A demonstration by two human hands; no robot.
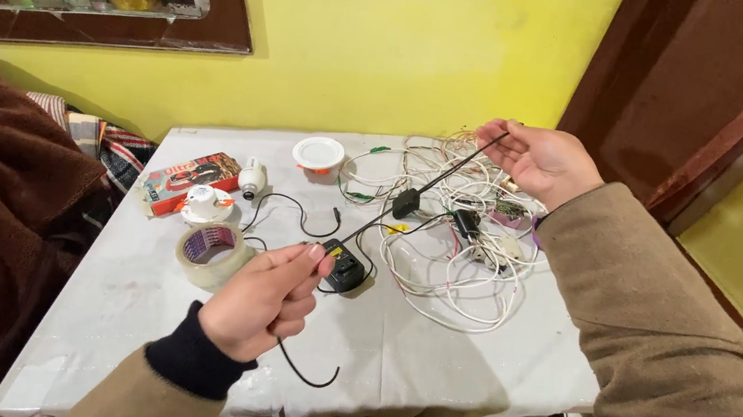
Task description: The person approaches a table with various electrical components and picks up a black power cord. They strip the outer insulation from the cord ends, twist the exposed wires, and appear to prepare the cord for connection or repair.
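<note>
White table (pixel 428 359) | black cable (pixel 422 189) taut, diagonal lower-left to upper-right | left hand (pixel 264 300), right hand (pixel 541 159) grips pinch its ends

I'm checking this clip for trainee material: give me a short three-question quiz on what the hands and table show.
1. True or false: the black wire is stretched between the left hand and the right hand.
2. Which lies nearest the left hand? A. roll of clear tape B. white round lamp C. red box
3. What lies heaped under the right hand on the white table?

Key: 1 true; 2 A; 3 a tangle of white wires.
</note>
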